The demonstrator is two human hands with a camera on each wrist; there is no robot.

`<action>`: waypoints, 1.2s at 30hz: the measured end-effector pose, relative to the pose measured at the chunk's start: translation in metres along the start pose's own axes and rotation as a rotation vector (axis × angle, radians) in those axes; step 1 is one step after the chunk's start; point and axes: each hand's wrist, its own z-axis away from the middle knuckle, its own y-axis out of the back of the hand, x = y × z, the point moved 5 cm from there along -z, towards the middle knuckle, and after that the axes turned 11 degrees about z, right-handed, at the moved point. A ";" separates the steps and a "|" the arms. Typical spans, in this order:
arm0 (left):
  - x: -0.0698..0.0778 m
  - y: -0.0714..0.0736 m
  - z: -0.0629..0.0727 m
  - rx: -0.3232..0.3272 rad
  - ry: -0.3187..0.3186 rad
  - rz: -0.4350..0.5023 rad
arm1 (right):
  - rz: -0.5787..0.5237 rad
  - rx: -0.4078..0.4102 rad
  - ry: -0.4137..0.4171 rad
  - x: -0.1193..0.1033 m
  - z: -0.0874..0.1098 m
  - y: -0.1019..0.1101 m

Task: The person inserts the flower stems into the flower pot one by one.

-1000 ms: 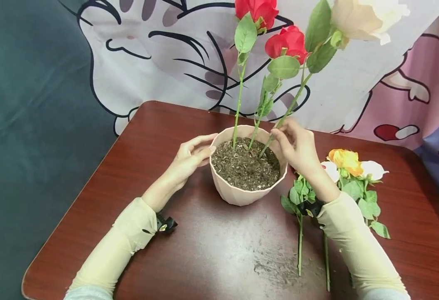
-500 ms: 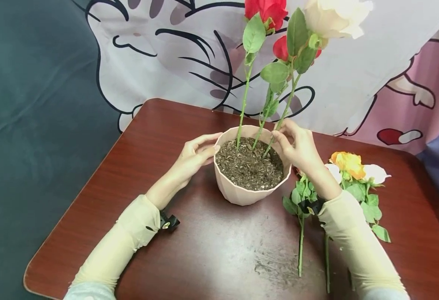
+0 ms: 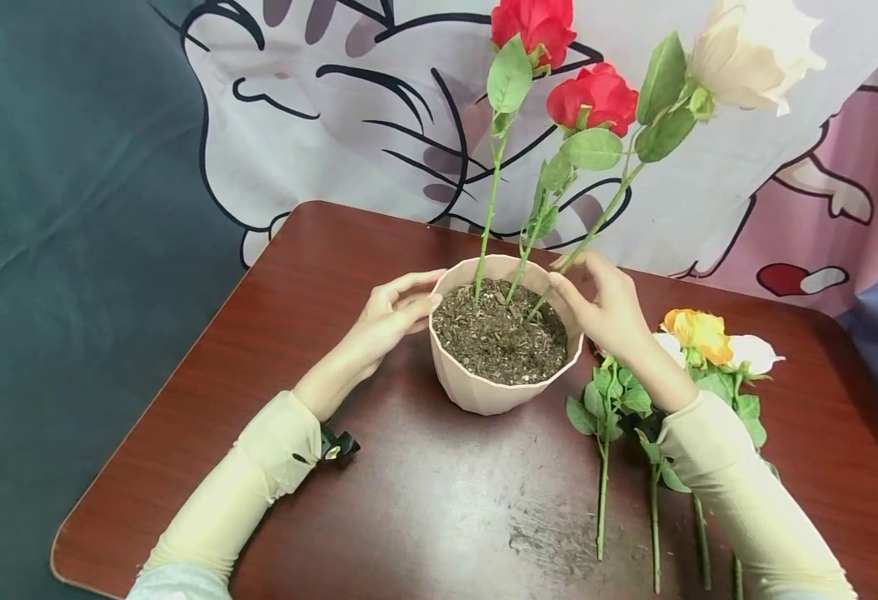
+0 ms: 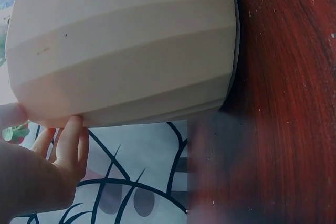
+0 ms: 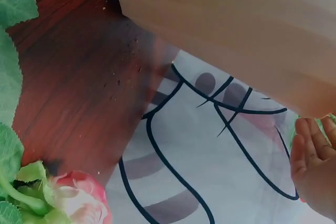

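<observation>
A pale pink faceted flowerpot full of dark soil stands on the table. Two red roses, one taller and one shorter, rise from the soil. Beside them a cream-white rose leans right, its stem in the soil. My right hand pinches that stem low down, near the pot's far right rim. At the left rim, my left hand holds the pot, thumb at the edge and fingers on the outer wall. The left wrist view shows those fingers against the wall.
Several more roses lie on the table at right, among them an orange one and a white one; a pink-and-white bloom shows in the right wrist view. Soil crumbs mark the reddish-brown table. A cat-patterned cloth hangs behind.
The white rose tilted left over the shorter red rose, then swung back to the right as my right hand shifted slightly. My left hand stays on the pot.
</observation>
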 end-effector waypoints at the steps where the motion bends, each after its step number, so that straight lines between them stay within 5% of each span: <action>1: -0.001 0.000 0.000 -0.001 0.000 0.004 | -0.001 -0.007 -0.012 0.001 0.001 0.000; 11: -0.008 -0.003 -0.002 -0.024 0.007 0.015 | -0.054 -0.042 -0.055 0.017 0.014 0.002; 17: -0.007 -0.002 -0.002 -0.016 0.019 -0.007 | -0.090 -0.024 -0.086 0.024 0.029 0.022; 29: -0.001 0.007 -0.001 0.003 0.006 -0.019 | -0.102 -0.084 -0.179 0.064 0.061 0.039; 36: -0.005 0.006 -0.005 -0.019 0.002 -0.015 | -0.012 -0.136 -0.212 0.074 0.091 0.046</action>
